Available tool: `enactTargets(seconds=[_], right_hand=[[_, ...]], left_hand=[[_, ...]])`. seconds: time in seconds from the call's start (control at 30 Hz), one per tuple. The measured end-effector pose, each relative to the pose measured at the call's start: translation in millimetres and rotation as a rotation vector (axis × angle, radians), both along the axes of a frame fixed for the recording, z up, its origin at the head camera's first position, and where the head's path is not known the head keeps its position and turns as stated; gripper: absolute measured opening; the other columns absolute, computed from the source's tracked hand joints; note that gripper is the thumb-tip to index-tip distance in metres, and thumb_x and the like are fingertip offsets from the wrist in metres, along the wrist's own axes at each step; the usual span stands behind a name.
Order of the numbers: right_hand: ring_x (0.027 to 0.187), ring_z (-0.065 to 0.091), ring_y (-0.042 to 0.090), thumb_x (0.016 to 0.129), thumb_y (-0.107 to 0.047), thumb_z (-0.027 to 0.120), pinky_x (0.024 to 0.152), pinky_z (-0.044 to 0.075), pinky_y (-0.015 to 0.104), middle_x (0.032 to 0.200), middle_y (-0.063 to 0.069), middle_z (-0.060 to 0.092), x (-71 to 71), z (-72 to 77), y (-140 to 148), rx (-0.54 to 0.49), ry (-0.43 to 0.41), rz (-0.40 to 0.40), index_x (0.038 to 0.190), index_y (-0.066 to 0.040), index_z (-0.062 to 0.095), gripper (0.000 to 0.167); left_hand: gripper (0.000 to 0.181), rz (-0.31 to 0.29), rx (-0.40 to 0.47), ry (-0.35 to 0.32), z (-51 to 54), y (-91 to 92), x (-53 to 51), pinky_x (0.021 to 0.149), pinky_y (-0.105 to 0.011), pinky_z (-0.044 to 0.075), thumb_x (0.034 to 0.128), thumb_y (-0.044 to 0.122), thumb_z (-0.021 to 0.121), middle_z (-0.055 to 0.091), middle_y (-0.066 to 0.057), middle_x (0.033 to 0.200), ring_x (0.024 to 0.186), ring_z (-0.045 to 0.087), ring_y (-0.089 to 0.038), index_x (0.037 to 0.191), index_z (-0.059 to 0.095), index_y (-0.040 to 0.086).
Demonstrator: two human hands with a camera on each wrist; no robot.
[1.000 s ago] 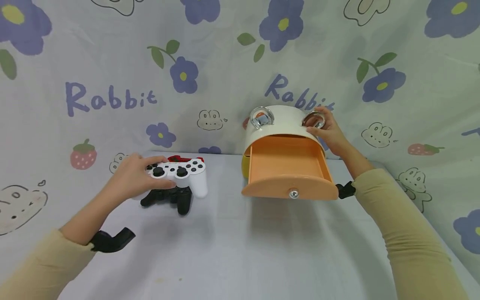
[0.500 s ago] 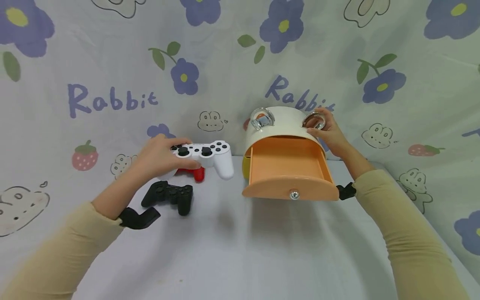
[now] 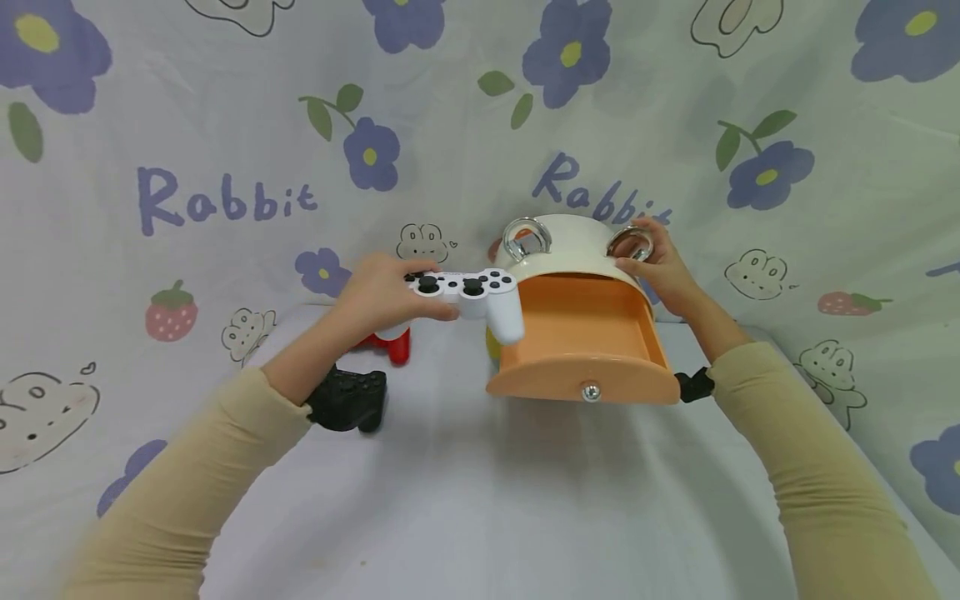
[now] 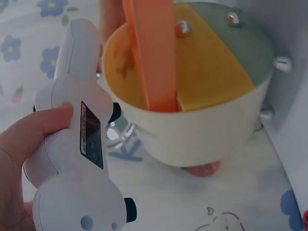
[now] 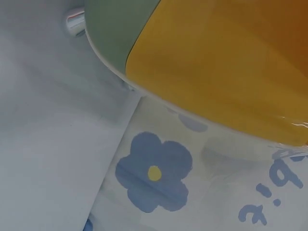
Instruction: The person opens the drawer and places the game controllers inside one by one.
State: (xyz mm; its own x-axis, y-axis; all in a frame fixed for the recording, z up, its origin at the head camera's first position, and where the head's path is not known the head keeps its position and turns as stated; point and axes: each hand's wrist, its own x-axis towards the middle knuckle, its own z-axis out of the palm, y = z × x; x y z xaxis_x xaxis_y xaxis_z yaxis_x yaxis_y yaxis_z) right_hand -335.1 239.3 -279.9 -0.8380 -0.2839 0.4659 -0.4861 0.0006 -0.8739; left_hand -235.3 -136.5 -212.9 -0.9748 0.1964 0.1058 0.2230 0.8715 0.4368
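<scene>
The left hand (image 3: 384, 293) grips a white game controller (image 3: 472, 292) by its left end, holding it in the air at the left edge of an open orange drawer (image 3: 581, 321). In the left wrist view the white controller (image 4: 82, 144) is seen from its underside, beside the cabinet (image 4: 192, 130). The drawer sticks out of a rounded cream cabinet (image 3: 573, 237) with two silver rings on top; nothing lies in the part of it that shows. The right hand (image 3: 660, 265) holds the right ring (image 3: 632, 240), thumb and fingers around it.
A black controller (image 3: 348, 400) lies on the white table (image 3: 450, 500), left of the cabinet. Behind it lies a red controller (image 3: 399, 346), partly hidden by the left hand and the white controller. A patterned cloth (image 3: 450, 125) hangs behind the table.
The left hand has carried the white controller rightward and up, from above the black and red controllers to the drawer's left edge. The right hand has stayed on the ring.
</scene>
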Motion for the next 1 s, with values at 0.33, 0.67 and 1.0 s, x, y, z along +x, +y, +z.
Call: enactTargets(seconds=[0.33, 0.67, 1.0], right_hand=[[0.085, 0.048, 0.006, 0.090, 0.007, 0.049, 0.071, 0.042, 0.013, 0.097, -0.004, 0.049, 5.7, 3.6, 0.1, 0.031, -0.029, -0.038, 0.122, -0.030, 0.039, 0.050], [0.085, 0.048, 0.005, 0.089, 0.008, 0.049, 0.072, 0.043, 0.012, 0.092, -0.006, 0.052, 3.4, 2.8, -1.8, 0.049, -0.008, -0.056, 0.120, -0.032, 0.040, 0.051], [0.086, 0.047, 0.006, 0.088, 0.011, 0.048, 0.068, 0.040, 0.014, 0.092, -0.006, 0.051, -1.0, 0.6, -0.7, 0.054, -0.004, -0.060, 0.119, -0.034, 0.040, 0.055]], left_hand=[[0.066, -0.026, 0.000, 0.034, 6.6, 38.4, 0.3, 0.067, -0.031, 0.043, 0.0639, 0.053, 0.073, 0.058, -0.004, 0.100, 0.094, 0.046, -0.021, 0.123, 0.058, 0.028], [0.071, -0.046, -0.124, 0.042, 4.4, 79.9, 1.9, 0.077, -0.037, 0.042, 0.0634, 0.062, 0.069, 0.055, -0.007, 0.117, 0.107, 0.043, -0.024, 0.126, 0.056, 0.030], [0.068, -0.086, -0.186, 0.039, -5.5, 107.0, -7.7, 0.081, -0.036, 0.042, 0.0648, 0.065, 0.066, 0.058, 0.000, 0.119, 0.105, 0.047, -0.021, 0.123, 0.058, 0.031]])
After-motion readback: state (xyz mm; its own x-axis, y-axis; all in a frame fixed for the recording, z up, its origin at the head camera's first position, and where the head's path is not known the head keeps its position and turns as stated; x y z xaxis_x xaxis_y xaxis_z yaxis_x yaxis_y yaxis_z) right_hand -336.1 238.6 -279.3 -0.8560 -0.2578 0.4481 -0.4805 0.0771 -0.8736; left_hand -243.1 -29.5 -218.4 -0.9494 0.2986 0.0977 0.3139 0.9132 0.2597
